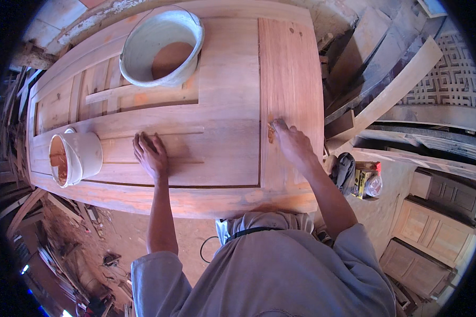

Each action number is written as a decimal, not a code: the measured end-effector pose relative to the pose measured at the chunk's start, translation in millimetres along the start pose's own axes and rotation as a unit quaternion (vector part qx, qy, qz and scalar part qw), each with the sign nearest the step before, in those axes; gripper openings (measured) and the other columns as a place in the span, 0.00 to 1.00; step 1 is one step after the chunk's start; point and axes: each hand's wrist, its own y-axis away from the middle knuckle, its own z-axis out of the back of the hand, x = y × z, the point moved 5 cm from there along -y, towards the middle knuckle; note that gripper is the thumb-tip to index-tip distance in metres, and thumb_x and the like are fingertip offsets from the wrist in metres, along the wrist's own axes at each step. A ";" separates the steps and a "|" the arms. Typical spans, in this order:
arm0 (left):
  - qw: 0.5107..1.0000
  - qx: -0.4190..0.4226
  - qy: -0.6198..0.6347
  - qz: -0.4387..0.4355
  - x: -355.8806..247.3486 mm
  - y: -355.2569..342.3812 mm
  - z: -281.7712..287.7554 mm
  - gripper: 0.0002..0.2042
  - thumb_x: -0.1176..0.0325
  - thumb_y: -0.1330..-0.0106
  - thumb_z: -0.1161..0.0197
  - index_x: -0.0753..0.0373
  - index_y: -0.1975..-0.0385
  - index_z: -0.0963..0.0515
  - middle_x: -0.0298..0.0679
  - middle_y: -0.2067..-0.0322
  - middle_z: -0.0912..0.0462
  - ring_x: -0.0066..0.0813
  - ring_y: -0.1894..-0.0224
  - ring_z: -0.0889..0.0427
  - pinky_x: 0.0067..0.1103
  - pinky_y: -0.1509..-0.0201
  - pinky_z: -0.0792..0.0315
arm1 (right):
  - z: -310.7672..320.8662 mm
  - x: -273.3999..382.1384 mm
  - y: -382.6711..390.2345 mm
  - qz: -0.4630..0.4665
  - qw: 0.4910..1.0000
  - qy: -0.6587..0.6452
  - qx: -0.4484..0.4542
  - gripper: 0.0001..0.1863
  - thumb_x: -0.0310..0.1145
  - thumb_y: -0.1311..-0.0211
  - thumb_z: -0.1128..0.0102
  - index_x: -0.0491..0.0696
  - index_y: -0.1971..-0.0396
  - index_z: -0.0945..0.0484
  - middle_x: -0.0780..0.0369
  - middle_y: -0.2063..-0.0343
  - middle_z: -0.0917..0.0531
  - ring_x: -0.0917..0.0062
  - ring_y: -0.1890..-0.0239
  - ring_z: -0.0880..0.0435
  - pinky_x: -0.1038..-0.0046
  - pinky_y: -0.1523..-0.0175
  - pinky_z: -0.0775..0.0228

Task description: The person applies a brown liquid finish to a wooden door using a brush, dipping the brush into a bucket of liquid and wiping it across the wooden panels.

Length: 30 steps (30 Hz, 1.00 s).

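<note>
So a big panelled wooden door is lying flat across the middle and upper left of the frame, filling most of the view. Long boards are leaning in a jumble at the upper right, and some smaller panelled wooden pieces are sitting at the lower right. A large pale bucket is standing on the door near the top, left of centre, and brown stuff is covering part of its bottom. A smaller white bucket is standing on the door at the left, and orange-brown paste is coating its inside.

The left hand is resting on the door just left of centre, its grip loose and empty, fingers a bit spread. The right hand, right of centre, is closing its grip on a small tool; fingers are hiding most of it, so I can't tell what kind. Right by those fingertips, a little orange-brown filler patch is showing on the door's plain end strip.
</note>
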 end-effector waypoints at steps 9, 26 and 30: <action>1.000 0.008 -0.002 0.015 1.6 -1.2 5.0 0.26 0.51 0.28 0.49 0.67 0.41 0.32 0.54 0.38 0.32 0.53 0.34 0.36 0.43 0.31 0.43 | -4.2 -1.1 66.9 0.044 0.995 0.008 0.090 0.21 0.32 0.34 0.49 0.51 0.41 0.29 0.44 0.61 0.19 0.50 0.62 0.16 0.53 0.58 0.22; 1.000 0.004 -0.016 0.005 -2.8 0.0 6.2 0.25 0.53 0.28 0.48 0.67 0.40 0.32 0.54 0.39 0.31 0.52 0.34 0.36 0.42 0.31 0.43 | -10.7 6.4 60.7 0.113 0.985 0.029 0.125 0.18 0.35 0.30 0.54 0.48 0.42 0.29 0.46 0.56 0.18 0.52 0.57 0.17 0.55 0.53 0.25; 1.000 0.001 -0.023 0.006 -1.6 -2.0 6.1 0.25 0.53 0.28 0.48 0.67 0.40 0.32 0.53 0.39 0.31 0.52 0.34 0.36 0.42 0.31 0.43 | 4.9 -47.9 58.2 0.095 0.978 -0.164 0.085 0.13 0.30 0.31 0.50 0.46 0.49 0.28 0.49 0.63 0.18 0.60 0.60 0.15 0.63 0.56 0.24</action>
